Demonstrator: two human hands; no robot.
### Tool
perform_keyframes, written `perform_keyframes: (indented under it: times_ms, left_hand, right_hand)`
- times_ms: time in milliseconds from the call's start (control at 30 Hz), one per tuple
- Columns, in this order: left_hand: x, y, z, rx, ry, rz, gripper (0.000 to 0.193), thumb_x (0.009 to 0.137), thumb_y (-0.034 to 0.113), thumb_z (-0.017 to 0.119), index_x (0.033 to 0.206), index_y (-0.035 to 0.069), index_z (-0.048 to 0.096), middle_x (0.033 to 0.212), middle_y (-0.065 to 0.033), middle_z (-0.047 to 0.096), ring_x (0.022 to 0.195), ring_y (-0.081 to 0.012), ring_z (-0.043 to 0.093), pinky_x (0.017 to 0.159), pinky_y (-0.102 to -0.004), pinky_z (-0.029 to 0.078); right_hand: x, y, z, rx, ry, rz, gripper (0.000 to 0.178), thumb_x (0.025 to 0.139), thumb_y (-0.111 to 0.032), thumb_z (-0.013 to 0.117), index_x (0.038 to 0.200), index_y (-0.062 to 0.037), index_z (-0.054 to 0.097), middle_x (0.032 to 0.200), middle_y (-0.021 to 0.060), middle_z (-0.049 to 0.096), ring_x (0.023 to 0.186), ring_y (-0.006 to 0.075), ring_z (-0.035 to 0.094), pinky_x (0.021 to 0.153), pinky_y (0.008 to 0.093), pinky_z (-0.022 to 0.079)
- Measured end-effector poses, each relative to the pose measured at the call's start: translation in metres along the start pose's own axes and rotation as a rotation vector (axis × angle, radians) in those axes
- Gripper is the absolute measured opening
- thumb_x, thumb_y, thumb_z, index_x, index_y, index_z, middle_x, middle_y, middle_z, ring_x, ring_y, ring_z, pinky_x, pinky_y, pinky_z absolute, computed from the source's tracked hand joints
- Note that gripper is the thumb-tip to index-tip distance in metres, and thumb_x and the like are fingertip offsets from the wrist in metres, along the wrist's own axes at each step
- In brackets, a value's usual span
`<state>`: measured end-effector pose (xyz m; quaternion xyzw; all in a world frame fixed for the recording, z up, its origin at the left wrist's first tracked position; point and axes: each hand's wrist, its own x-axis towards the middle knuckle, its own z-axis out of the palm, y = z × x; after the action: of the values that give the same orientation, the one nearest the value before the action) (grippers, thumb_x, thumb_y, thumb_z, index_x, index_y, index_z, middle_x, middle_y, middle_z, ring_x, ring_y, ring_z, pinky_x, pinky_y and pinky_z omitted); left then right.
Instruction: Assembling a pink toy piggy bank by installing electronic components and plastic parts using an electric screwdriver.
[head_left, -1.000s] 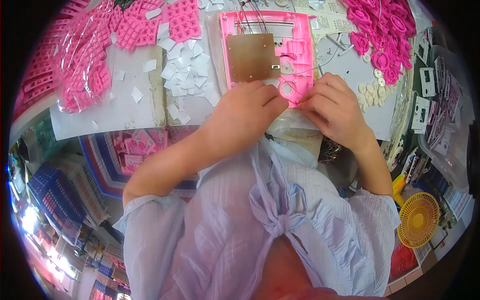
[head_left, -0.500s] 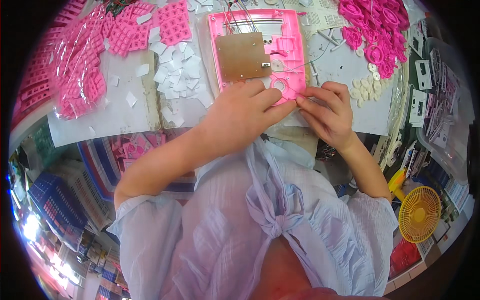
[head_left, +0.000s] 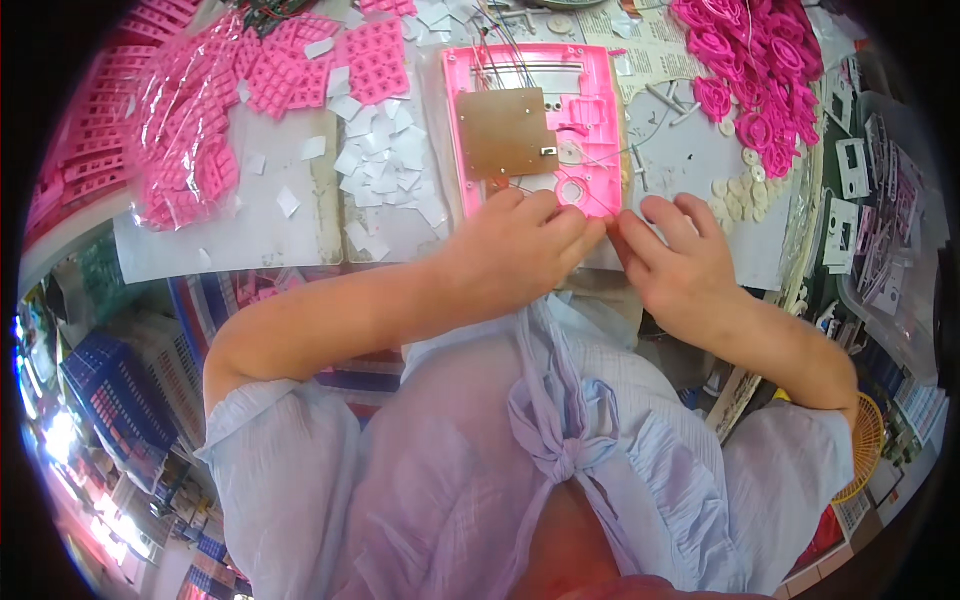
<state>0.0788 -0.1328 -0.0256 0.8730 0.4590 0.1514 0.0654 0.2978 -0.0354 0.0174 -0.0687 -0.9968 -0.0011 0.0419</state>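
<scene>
A pink plastic casing (head_left: pixel 460 130) lies on the table in front of me, with a brown circuit board (head_left: pixel 503 133) over its left part and thin wires along its top. Low in the casing is a round opening with a ring (head_left: pixel 572 191). My left hand (head_left: pixel 525 245) rests across the casing's near edge, its fingers curled and closed; what they hold is hidden. At the near right corner my right hand (head_left: pixel 675 250) pinches thumb and fingertips together, close to the left fingertips. A thin reddish wire seems to run to this pinch, though it barely shows.
White paper squares (head_left: pixel 385 165) lie left of the casing, beyond them pink button pads (head_left: pixel 375 62) and a bagged pile of them (head_left: pixel 185 150). On the right are pink ring-shaped parts (head_left: pixel 745 60), off-white round pieces (head_left: pixel 740 195) and white rods (head_left: pixel 672 103). A yellow fan (head_left: pixel 866 445) stands lower right.
The view has shifted, so the table's things sit lower and farther right. Both hands have drawn slightly nearer to me off the casing's edge, and my right elbow has swung outward.
</scene>
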Motion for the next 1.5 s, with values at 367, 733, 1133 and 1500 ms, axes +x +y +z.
perform_keyframes:
  times_ms: [367, 733, 1133, 1500]
  left_hand:
    - [0.001, -0.049, -0.032, -0.609, 0.271, -0.399, 0.023, 0.087, 0.01, 0.064, 0.108, 0.006, 0.071, 0.091, -0.0094, 0.066, 0.086, -0.0276, 0.064, 0.076, -0.0392, 0.053]
    - [0.028, -0.131, -0.012, -0.283, 0.453, -0.734, 0.032, 0.081, 0.03, 0.079, 0.104, 0.008, 0.076, 0.095, -0.0099, 0.073, 0.087, -0.0264, 0.068, 0.08, -0.04, 0.052]
    - [0.024, -0.1, -0.011, 0.109, 0.549, -0.419, 0.021, 0.084, 0.019, 0.077, 0.105, 0.018, 0.077, 0.093, 0.0053, 0.073, 0.092, -0.015, 0.062, 0.09, -0.0395, 0.033]
    - [0.026, -0.099, -0.012, -0.172, 0.536, -0.564, 0.016, 0.088, 0.018, 0.076, 0.103, 0.014, 0.073, 0.086, -0.0004, 0.075, 0.078, -0.0152, 0.068, 0.089, -0.0391, 0.035]
  right_hand:
    - [0.143, 0.064, 0.038, 0.308, 0.055, 0.607, 0.02, 0.084, -0.024, 0.07, 0.084, -0.0042, 0.072, 0.074, 0.0092, 0.072, 0.065, 0.0266, 0.067, 0.063, 0.0355, 0.053]
    - [0.116, 0.047, 0.042, 0.539, 0.301, 0.045, 0.02, 0.078, -0.004, 0.069, 0.098, -0.0053, 0.069, 0.09, 0.0089, 0.067, 0.085, 0.029, 0.063, 0.077, 0.0377, 0.054]
    - [0.118, 0.065, 0.041, 0.661, 0.468, 0.386, 0.017, 0.086, -0.012, 0.072, 0.103, -0.0065, 0.07, 0.096, 0.0091, 0.07, 0.093, 0.0252, 0.068, 0.071, 0.0365, 0.056]
    - [0.121, 0.055, 0.021, 0.017, 0.092, 0.273, 0.007, 0.074, -0.008, 0.068, 0.08, -0.0041, 0.07, 0.083, 0.0102, 0.067, 0.087, 0.0291, 0.065, 0.074, 0.0383, 0.055]
